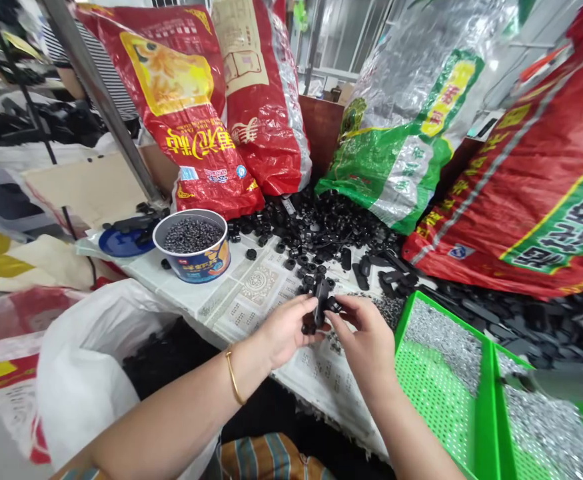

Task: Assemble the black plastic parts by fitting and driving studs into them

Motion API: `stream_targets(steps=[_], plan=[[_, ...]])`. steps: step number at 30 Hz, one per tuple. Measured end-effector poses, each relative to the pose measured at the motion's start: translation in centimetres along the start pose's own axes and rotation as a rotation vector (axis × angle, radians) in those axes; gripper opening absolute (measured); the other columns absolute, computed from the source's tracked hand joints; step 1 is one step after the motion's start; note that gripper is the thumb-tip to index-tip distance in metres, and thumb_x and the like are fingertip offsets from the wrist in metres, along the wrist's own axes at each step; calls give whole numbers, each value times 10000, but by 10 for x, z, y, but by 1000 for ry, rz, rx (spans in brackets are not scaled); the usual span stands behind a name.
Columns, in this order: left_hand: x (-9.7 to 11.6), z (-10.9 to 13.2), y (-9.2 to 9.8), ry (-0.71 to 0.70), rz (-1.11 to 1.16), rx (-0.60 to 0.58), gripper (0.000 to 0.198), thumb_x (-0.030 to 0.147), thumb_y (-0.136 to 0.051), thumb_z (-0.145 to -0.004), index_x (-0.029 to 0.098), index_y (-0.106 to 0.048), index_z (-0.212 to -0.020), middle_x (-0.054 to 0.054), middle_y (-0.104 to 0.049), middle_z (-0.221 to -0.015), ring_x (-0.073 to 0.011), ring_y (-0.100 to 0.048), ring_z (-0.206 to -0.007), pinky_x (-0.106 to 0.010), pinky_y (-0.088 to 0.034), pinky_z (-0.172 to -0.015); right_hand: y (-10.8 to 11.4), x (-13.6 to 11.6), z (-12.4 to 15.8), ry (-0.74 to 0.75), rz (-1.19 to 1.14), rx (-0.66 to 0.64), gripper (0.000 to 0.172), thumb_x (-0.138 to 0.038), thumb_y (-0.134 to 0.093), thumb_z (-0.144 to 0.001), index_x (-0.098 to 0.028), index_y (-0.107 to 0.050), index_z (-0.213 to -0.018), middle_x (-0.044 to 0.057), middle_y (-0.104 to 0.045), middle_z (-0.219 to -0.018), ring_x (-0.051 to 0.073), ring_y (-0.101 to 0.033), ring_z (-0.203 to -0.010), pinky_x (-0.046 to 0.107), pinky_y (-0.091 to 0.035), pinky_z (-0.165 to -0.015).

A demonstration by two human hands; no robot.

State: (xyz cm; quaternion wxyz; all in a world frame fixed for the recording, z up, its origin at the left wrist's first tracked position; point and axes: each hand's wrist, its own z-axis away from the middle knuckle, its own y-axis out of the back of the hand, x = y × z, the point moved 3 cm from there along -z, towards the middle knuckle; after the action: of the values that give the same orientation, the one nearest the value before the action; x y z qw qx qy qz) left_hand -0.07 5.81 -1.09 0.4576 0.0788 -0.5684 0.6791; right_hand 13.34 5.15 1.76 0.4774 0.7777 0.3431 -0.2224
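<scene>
Above the front part of the table, my left hand [288, 328] is closed round a long black plastic part [320, 300] with small round pieces at its ends, perhaps wheels. My right hand [368, 337] meets it from the right, thumb and fingers pinching a small black round piece [333, 305] against its side. Fingers hide some of both pieces. Just beyond my hands lies a heap of loose black plastic parts [316, 223], many of them small and round.
To the left stands a blue tub [198, 265] full of small dark pieces, near a blue lid [124, 241]. Green perforated trays [436, 387] with small shiny metal pieces sit at the right. Red sacks [211, 153] and a green sack [371, 170] line the back. A white bag [86, 360] hangs open at left.
</scene>
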Motion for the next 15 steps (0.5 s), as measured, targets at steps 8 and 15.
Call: stream_targets(steps=[8,15], plan=[[-12,14,-9,4,-41,2,256,214,-592,-761,188,-552,-1012,-39,-579,-900,-104,-564,-722,-239,-485,-616,13,-11,28,255,126,-28,278,-160,-545,-804,-239,-579,-1068,76,-577,-1124,161,-585,-989,305,-511,-834],[-18,22,-5,41,-110,-14,188,232,-515,-785,174,-552,-960,-23,-559,-759,-99,-552,-599,-226,-454,-539,24,-8,28,258,132,-160,274,-187,-551,-803,-251,-569,-1069,49,-615,-996,149,-606,-904,292,-526,-772]])
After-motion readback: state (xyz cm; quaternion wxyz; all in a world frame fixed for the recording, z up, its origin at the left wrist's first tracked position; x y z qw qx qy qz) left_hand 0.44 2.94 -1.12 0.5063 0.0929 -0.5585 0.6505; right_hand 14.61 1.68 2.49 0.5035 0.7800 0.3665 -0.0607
